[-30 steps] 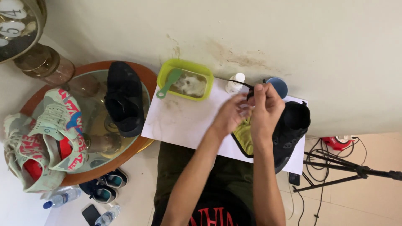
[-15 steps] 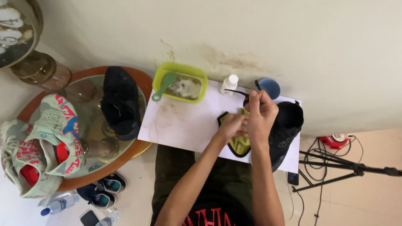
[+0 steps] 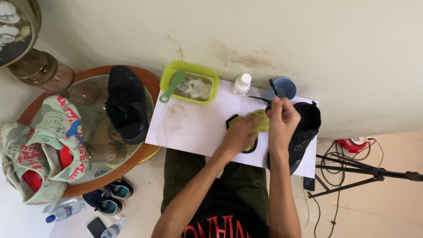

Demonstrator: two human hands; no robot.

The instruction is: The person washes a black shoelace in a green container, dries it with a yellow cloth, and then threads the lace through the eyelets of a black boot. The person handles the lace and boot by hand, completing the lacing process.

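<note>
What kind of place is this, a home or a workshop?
Probably a room at home, used for cleaning shoes: a round glass table with sneakers, a green tub with soapy water, and a tripod on the tiled floor.

White board [image 3: 194, 128] carried a green tub [image 3: 190, 82] with a green brush [image 3: 172, 86], white bottle [image 3: 241, 84], blue cup [image 3: 284, 88], black shoe [image 3: 302, 132]. Round glass table [image 3: 94, 132] beside it carried a black shoe [image 3: 127, 105] and pale green sneakers [image 3: 44, 145].
</note>
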